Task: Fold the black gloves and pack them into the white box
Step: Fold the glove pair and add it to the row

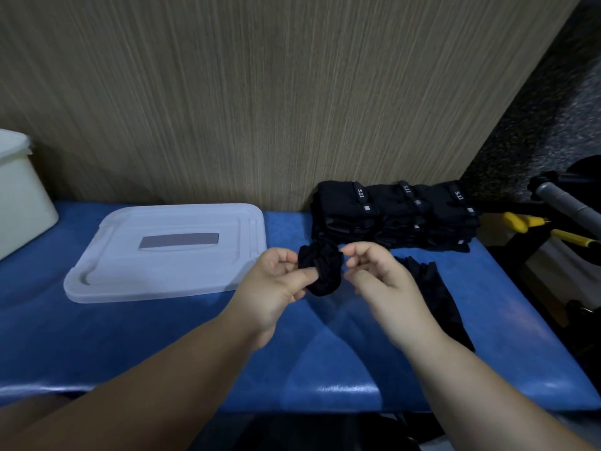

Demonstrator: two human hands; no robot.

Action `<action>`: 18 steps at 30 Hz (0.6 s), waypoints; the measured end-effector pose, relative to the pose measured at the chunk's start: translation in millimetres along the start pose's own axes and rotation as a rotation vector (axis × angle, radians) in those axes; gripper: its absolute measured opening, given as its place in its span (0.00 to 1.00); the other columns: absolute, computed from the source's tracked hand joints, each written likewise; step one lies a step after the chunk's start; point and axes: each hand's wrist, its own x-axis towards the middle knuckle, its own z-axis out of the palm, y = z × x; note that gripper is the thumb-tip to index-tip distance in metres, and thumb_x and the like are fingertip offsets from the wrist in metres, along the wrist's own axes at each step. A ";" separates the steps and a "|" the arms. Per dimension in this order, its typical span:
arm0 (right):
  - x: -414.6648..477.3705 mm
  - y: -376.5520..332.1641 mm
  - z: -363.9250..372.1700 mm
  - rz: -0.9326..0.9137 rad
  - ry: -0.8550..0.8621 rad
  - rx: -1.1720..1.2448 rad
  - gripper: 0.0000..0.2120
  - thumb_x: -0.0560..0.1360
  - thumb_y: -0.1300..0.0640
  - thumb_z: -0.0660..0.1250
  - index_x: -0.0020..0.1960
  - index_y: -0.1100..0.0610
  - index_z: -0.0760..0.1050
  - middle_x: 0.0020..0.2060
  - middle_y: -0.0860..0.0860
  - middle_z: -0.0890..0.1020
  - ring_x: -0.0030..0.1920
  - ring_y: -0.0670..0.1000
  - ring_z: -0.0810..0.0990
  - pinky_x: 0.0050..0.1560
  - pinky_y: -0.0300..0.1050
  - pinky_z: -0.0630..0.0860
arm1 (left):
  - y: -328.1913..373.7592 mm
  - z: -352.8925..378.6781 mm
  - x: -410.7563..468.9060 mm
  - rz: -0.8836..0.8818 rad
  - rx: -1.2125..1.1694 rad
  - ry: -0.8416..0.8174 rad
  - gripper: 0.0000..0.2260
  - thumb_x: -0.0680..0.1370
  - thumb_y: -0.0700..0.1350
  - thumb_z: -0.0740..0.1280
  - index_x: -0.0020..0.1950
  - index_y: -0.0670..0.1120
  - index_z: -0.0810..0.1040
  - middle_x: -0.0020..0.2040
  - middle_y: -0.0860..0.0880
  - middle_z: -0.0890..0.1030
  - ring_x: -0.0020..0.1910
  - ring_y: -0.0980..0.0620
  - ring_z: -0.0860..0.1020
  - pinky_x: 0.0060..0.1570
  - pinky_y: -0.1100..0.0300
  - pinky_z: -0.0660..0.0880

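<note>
Blue tabletop (130, 336) against a wood-grain wall. Left hand (276, 281) fingers grip a bunched black glove (322, 268); right hand (383, 281) fingers pinch its edge. Stacked gloves (393, 216) and a loose glove (435, 294) probably await; white box (22, 196) sits far left, unreached.

Left hand (276, 281) pinching a bunched black glove (320, 270) over the blue bench (162, 336); right hand (380, 275) hovering beside it, fingers curling.

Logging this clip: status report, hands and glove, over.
Left hand pinching bunched black glove; right hand at its edge, grip unclear. White box far left. Lid lies flat between.
</note>
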 end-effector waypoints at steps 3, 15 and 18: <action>-3.4 -0.1 4.4 0.053 -0.080 -0.023 0.11 0.69 0.53 0.76 0.50 0.46 0.78 0.45 0.51 0.82 0.43 0.50 0.80 0.48 0.42 0.76 | -0.8 -0.9 -2.5 0.028 0.070 -0.016 0.07 0.76 0.37 0.69 0.53 0.38 0.76 0.45 0.39 0.82 0.43 0.48 0.79 0.46 0.58 0.75; 3.0 4.0 4.2 0.305 -0.092 0.396 0.05 0.80 0.64 0.60 0.46 0.57 0.70 0.42 0.54 0.81 0.42 0.51 0.80 0.41 0.41 0.77 | 3.7 -3.9 3.4 -0.107 -0.017 -0.027 0.09 0.81 0.36 0.59 0.55 0.40 0.77 0.49 0.42 0.81 0.47 0.49 0.77 0.46 0.59 0.74; 4.5 1.7 1.0 0.367 -0.057 0.550 0.04 0.81 0.62 0.58 0.49 0.57 0.70 0.43 0.56 0.84 0.41 0.50 0.82 0.40 0.40 0.76 | 2.6 -7.8 7.5 -0.122 -0.054 0.011 0.07 0.81 0.41 0.60 0.56 0.41 0.75 0.50 0.44 0.81 0.47 0.50 0.78 0.48 0.58 0.76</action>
